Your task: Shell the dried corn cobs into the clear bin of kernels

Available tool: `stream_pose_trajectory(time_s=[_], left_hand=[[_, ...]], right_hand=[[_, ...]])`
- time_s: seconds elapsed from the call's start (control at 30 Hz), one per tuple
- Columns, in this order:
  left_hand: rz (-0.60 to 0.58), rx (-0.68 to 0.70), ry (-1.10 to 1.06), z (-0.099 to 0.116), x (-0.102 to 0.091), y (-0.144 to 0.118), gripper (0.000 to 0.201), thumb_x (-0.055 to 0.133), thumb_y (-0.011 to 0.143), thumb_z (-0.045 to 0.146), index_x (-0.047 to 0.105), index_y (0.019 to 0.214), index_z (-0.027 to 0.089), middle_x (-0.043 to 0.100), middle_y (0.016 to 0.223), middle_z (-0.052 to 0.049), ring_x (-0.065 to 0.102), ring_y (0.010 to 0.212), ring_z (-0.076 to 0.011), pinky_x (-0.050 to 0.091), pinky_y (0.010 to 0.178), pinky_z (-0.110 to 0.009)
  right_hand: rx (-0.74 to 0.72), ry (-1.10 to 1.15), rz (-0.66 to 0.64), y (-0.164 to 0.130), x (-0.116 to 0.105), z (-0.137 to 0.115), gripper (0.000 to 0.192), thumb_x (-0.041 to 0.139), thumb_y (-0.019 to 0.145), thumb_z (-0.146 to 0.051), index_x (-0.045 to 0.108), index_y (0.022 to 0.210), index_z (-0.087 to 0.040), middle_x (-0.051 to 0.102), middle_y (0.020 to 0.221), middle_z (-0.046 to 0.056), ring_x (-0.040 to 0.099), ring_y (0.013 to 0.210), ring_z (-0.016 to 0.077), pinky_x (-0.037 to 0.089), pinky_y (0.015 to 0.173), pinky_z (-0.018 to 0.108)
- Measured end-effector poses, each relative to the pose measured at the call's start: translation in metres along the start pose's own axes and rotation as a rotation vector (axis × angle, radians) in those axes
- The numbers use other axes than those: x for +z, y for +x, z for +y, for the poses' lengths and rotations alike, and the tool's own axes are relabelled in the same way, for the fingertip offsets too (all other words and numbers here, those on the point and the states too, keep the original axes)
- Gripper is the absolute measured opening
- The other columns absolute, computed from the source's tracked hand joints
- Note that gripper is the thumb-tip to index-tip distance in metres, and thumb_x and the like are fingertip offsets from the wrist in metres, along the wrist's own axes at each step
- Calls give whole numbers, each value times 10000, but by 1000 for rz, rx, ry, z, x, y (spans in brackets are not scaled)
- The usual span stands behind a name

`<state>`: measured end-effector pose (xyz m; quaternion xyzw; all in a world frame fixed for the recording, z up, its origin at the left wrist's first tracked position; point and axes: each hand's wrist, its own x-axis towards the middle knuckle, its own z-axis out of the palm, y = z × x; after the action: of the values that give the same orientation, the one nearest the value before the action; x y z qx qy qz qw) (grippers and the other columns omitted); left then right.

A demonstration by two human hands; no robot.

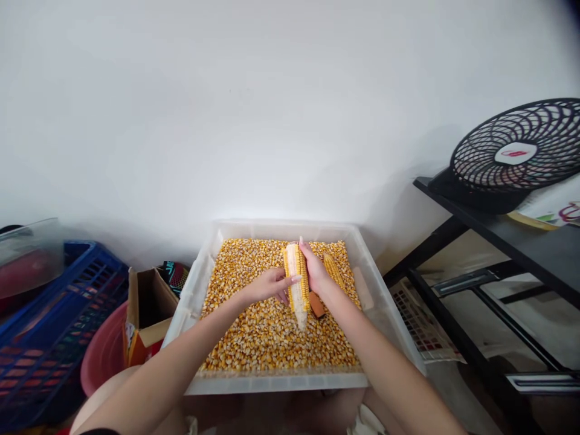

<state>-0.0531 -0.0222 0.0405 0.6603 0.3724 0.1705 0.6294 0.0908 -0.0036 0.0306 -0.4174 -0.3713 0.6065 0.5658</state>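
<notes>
My right hand (316, 269) is wrapped around the right side of a partly stripped corn cob (298, 290), held tilted above a plastic tub. A bare whitish strip runs down the cob, with rows of yellow kernels on both sides. From the left, my left hand (273, 285) closes on the cob, its thumb across the bare strip and the other fingers curled at the edge. Loose corn kernels (254, 338) cover the bottom of the translucent tub (276, 383). Behind my right hand lies another corn cob (333, 270) with its kernels on. An orange-brown block-like piece (317, 306) is partly hidden.
Left of the tub stand an open cardboard box (151, 302), a red basin (105, 341) and a blue plastic crate (58, 326). A black fan (516, 154) rests on a dark table (493, 232) at right, a pale basket (419, 320) below. The white wall (272, 121) rises behind.
</notes>
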Motion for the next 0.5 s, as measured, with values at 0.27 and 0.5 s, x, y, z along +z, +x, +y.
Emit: stream_pose_trajectory(time_s=[0.27,0.5], left_hand=[[172,6,61,-2,2,2,523,488,702,609,573,743,94,604,644,-75,570,560,-157,452,460,-234],[371,-59,-141,-6,-20,7,531,468,712,617,545,842,108,611,649,-66,591,548,-152,492,523,-273]], right_hand=[[42,25,-101,-6,11,13,443,462,723,-600,513,949,-222,575,812,12,548,819,174,447,705,290],[309,-152,-449,-13,3,-2,579,641,651,-415,413,1161,-261,588,917,19,586,758,176,478,620,299]])
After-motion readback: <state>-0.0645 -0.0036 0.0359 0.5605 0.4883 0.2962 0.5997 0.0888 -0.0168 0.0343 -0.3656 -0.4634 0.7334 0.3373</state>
